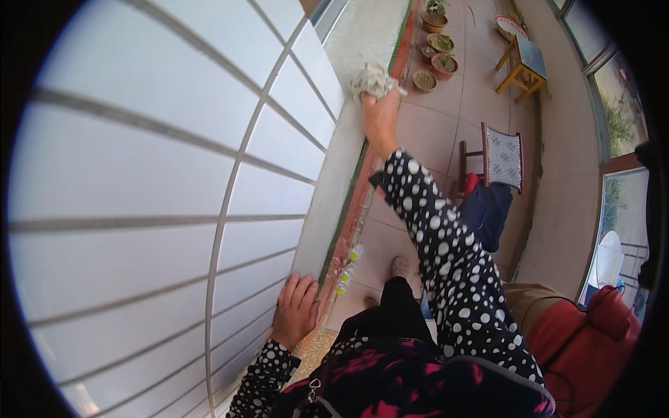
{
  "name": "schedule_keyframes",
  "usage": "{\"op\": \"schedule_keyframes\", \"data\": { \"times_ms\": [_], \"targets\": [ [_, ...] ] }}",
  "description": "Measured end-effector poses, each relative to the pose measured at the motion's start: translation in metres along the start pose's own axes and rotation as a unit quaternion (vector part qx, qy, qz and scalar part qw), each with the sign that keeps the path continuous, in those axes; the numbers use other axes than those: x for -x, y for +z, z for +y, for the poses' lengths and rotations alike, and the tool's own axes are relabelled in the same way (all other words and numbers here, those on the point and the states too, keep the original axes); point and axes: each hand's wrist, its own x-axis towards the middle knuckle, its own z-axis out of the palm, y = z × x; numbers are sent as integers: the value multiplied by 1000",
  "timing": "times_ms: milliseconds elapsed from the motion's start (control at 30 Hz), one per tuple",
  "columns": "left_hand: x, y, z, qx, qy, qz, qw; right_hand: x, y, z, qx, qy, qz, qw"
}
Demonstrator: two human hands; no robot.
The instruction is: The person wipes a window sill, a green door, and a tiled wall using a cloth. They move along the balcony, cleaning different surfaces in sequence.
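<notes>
My right hand (380, 123) is stretched forward and grips a bunched, off-white cloth (373, 83), which lies against the pale ledge (326, 209) beside the white tiled wall (266, 183). Closer to my body, my left hand (298, 311) rests on the near part of the same ledge, its fingers spread a little and nothing visible in it. The underside of the left palm is hidden. Both sleeves are black with white dots.
Several potted plants (444, 64) stand on the tiled floor ahead. A yellow-legged stool (530, 57) and a woven-seat folding stool (503, 157) with dark fabric (486, 214) are to the right. Clear plastic bottles (346, 274) stand beside the ledge. Windows (619, 109) line the right.
</notes>
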Motion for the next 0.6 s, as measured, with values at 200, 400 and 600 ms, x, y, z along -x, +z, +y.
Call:
{"op": "schedule_keyframes", "data": {
  "times_ms": [200,400,600],
  "targets": [
    [1,0,3,-15,11,33,999,157,-9,-29,-50,14,-4,999],
    [-2,-11,-9,-11,63,97,993,279,-2,-42,-104,53,-6,993],
    [2,-12,-5,-8,41,166,985,341,-3,-40,-94,74,-43,992]
  ]
}}
